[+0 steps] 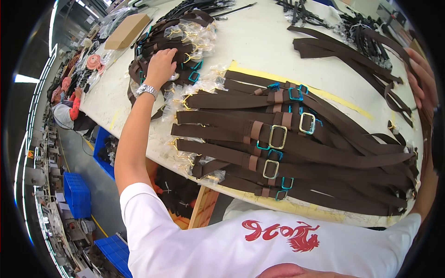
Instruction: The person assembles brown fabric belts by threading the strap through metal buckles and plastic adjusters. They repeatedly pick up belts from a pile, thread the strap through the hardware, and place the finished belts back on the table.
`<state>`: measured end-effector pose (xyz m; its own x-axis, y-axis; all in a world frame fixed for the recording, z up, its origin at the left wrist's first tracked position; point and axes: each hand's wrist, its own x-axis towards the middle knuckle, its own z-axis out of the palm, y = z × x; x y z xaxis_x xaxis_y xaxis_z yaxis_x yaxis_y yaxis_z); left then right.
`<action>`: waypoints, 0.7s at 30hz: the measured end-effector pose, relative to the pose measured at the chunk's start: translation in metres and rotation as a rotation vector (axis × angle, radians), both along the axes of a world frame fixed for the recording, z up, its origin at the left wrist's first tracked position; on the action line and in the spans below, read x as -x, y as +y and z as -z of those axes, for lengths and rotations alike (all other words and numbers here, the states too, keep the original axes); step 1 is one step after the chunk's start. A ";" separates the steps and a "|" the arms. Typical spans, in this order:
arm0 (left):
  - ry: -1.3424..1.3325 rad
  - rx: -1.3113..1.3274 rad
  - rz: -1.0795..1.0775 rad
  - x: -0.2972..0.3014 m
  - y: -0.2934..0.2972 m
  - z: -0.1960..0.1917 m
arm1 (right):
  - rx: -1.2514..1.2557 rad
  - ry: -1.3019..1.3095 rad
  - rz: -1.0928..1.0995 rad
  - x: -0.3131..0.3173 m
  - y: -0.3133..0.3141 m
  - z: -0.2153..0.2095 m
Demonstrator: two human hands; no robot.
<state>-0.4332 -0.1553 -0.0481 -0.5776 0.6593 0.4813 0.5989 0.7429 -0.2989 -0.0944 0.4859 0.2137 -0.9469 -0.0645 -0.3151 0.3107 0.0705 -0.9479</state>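
The left arm stretched far forward, its hand [161, 65] palm-down with fingers curled. The right hand [424, 78] sat at the far right edge, fingers extended together.

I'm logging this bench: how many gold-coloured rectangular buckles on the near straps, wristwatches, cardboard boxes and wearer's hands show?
Gold-coloured rectangular buckles: 3
Wristwatch: 1
Cardboard box: 1
Hands, left hand and right hand: 2
Total: 7
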 end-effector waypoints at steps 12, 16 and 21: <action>0.147 0.156 -0.042 -0.024 0.015 0.029 | 0.426 -0.217 -0.023 -0.132 -0.090 0.179; 0.130 0.194 -0.017 -0.038 -0.002 0.010 | 0.319 -0.235 -0.115 -0.135 -0.116 0.182; 0.381 -0.574 -0.053 -0.047 0.017 -0.096 | 0.324 -0.128 -0.176 -0.131 -0.129 0.178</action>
